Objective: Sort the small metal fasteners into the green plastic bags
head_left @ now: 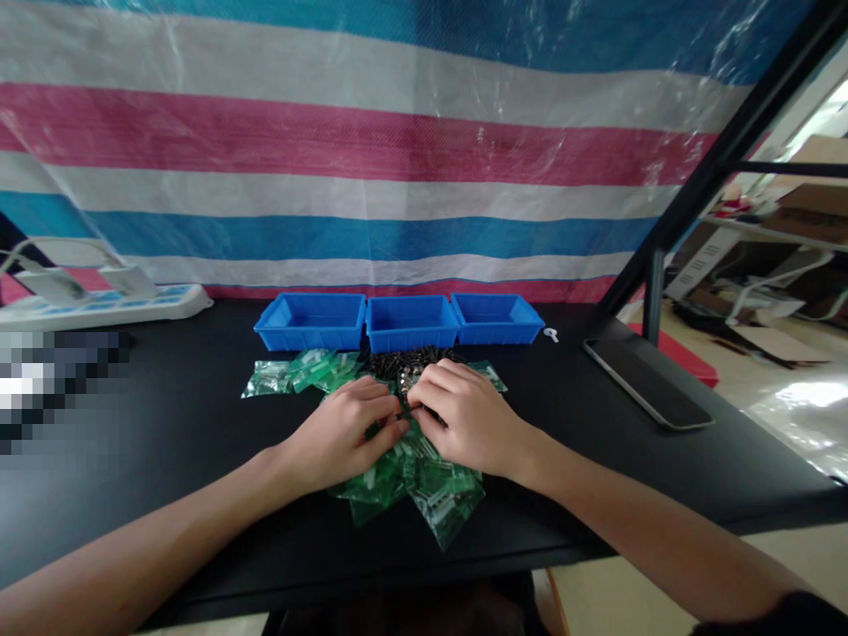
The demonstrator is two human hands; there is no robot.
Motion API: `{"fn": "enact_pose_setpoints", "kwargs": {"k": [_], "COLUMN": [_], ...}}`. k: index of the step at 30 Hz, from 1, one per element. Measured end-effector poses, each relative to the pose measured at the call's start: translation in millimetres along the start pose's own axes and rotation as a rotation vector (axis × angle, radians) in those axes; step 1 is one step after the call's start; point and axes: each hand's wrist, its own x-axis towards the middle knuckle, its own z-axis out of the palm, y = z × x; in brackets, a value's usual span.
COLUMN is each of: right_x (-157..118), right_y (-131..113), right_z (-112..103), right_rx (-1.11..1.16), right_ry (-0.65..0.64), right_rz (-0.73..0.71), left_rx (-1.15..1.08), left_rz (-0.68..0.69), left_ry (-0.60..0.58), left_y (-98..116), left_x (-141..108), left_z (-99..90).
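Observation:
My left hand (354,428) and my right hand (467,415) meet over a heap of small clear-and-green plastic packets (443,490). A thin dark piece (407,412) runs between their fingertips, pinched from both sides. Just behind the hands lies a pile of dark screw-like pieces (401,360), with small shiny metal parts (409,378) in front of it, partly hidden by my right hand. More green packets (318,369) lie to the left, behind my left hand.
Three blue trays (411,321) stand in a row at the back. A phone (646,384) lies at the right, a small white piece (550,334) near the right tray. A power strip (165,302) is at the back left, and a black frame post (653,296) rises at the right.

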Motion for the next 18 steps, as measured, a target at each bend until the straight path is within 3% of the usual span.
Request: {"fn": "enact_pose_setpoints", "kwargs": {"k": [18], "right_x": [-0.3], "right_y": [1.1], "right_z": [3.1], "right_rx": [0.005], "right_ry": [-0.003], "right_rz": [-0.023], "left_rx": [-0.003], "left_rz": [-0.038], "left_ry": [-0.014], "left_y": [0.1], "left_x": [-0.8], "left_z": [0.5]}}
